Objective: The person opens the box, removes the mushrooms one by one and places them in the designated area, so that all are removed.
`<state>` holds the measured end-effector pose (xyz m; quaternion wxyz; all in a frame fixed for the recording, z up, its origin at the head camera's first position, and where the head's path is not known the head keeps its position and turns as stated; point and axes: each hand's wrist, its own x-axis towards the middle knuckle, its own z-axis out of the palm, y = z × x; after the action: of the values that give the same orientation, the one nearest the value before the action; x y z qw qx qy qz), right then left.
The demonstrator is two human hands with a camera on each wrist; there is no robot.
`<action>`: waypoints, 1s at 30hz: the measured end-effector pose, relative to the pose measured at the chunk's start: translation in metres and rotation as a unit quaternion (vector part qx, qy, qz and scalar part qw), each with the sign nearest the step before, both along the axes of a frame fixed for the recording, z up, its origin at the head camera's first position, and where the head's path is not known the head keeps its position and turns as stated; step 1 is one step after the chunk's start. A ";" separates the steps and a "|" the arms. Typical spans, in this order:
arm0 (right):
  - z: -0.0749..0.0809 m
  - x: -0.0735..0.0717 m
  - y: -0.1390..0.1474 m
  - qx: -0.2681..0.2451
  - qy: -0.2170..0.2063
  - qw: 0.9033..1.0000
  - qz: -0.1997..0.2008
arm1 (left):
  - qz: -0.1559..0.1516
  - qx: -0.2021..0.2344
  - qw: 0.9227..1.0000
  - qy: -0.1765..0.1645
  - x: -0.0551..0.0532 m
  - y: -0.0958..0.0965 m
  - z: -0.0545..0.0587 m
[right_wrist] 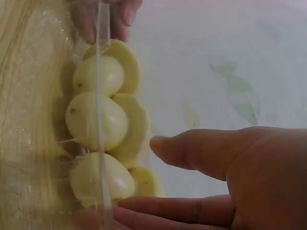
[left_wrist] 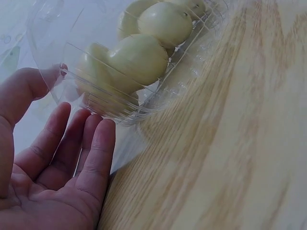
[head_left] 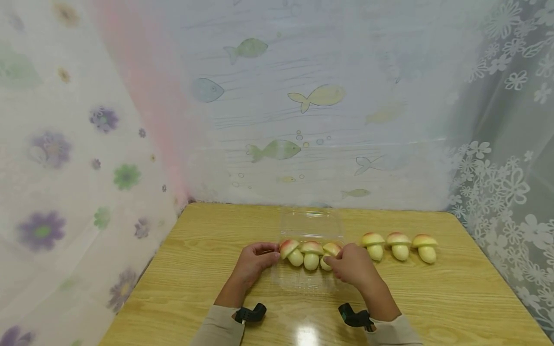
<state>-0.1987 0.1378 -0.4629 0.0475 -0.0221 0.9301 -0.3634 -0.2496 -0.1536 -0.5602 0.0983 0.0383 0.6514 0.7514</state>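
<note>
A clear plastic clamshell box (head_left: 303,281) lies on the table with its lid (head_left: 310,223) raised at the back. Three mushroom-shaped pieces, pale yellow with reddish cap tops, sit side by side in it: left (head_left: 296,258), middle (head_left: 311,261) and right (head_left: 331,250). My left hand (head_left: 255,262) holds the box's left end, thumb and fingers about its edge in the left wrist view. At the right end, my right hand (head_left: 355,264) touches the right piece. In the right wrist view its thumb (right_wrist: 192,151) stands apart from that piece, and its fingers (right_wrist: 177,208) are extended.
Three more mushroom-shaped pieces stand in a row to the right of the box: near (head_left: 375,252), middle (head_left: 400,252) and far (head_left: 427,254). The wooden table (head_left: 207,230) backs onto a fish-patterned curtain (head_left: 268,187). Floral curtains hang at both sides.
</note>
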 end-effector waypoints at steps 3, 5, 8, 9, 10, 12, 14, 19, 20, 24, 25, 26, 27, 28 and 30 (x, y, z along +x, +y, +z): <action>-0.001 0.000 -0.003 0.040 0.023 0.999 0.000 | 0.003 -0.002 1.000 -0.002 0.002 0.001 0.001; -0.003 0.000 -0.005 0.066 0.039 0.997 -0.005 | 0.005 -0.005 1.000 -0.003 0.003 0.001 0.002; -0.005 0.001 -0.008 0.103 0.066 0.992 -0.016 | 0.005 -0.003 1.000 -0.005 0.004 0.002 0.003; -0.005 0.001 -0.008 0.113 0.075 0.991 -0.020 | 0.004 -0.003 1.000 -0.004 0.003 0.002 0.003; -0.007 0.000 -0.009 0.122 0.082 0.989 -0.024 | 0.004 -0.004 1.000 -0.003 0.003 0.003 0.003; -0.009 -0.001 -0.010 0.135 0.095 0.986 -0.032 | 0.003 -0.004 1.000 -0.002 0.003 0.003 0.003; -0.012 -0.002 -0.012 0.146 0.101 0.983 -0.038 | 0.003 -0.005 1.000 -0.002 0.002 0.003 0.003; -0.017 -0.005 -0.012 0.162 0.105 0.979 -0.057 | 0.004 -0.005 1.000 -0.002 0.002 0.003 0.003; -0.018 -0.005 -0.012 0.164 0.105 0.979 -0.060 | 0.004 -0.004 1.000 -0.002 0.003 0.003 0.004; -0.018 -0.006 -0.011 0.160 0.104 0.980 -0.061 | 0.003 0.000 1.000 -0.005 0.003 0.004 0.005; -0.018 -0.006 -0.010 0.157 0.105 0.980 -0.060 | 0.003 0.001 1.000 -0.005 0.003 0.004 0.005; -0.018 -0.006 -0.010 0.153 0.109 0.980 -0.060 | 0.003 0.001 1.000 -0.005 0.004 0.004 0.005; -0.018 -0.006 -0.010 0.150 0.111 0.981 -0.059 | 0.003 0.001 1.000 -0.005 0.004 0.004 0.005; -0.017 -0.006 -0.009 0.146 0.113 0.981 -0.059 | 0.003 0.001 1.000 -0.005 0.004 0.003 0.005; -0.017 -0.006 -0.008 0.139 0.117 0.982 -0.058 | 0.002 0.000 1.000 -0.004 0.004 0.003 0.005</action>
<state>-0.2043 0.1295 -0.4800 -0.0805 -0.0037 0.9705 -0.2271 -0.2457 -0.1502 -0.5553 0.0992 0.0338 0.6511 0.7518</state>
